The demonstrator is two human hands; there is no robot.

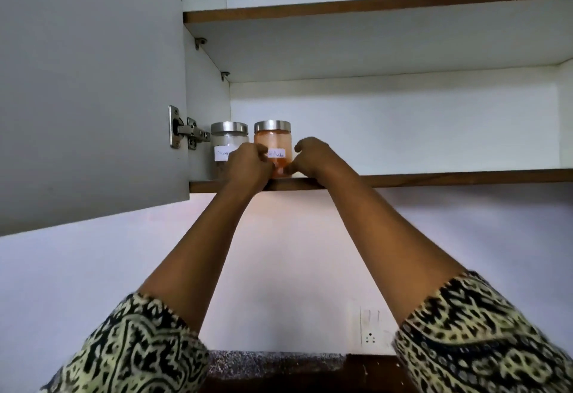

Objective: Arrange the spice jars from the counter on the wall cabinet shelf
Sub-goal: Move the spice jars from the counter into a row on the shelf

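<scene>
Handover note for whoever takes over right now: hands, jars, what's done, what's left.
Left hand: grips the orange spice jar on its left side.
Right hand: grips the same jar on its right side, thumb low.
Jars: the orange spice jar stands near the front of the lower shelf, beside the white spice jar by the left wall.
Done: two jars on the shelf.
Left: let go. Only a strip of the counter shows, so remaining jars are unknown.

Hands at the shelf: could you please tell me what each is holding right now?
Left hand: grips the orange jar.
Right hand: grips the orange jar.
</scene>
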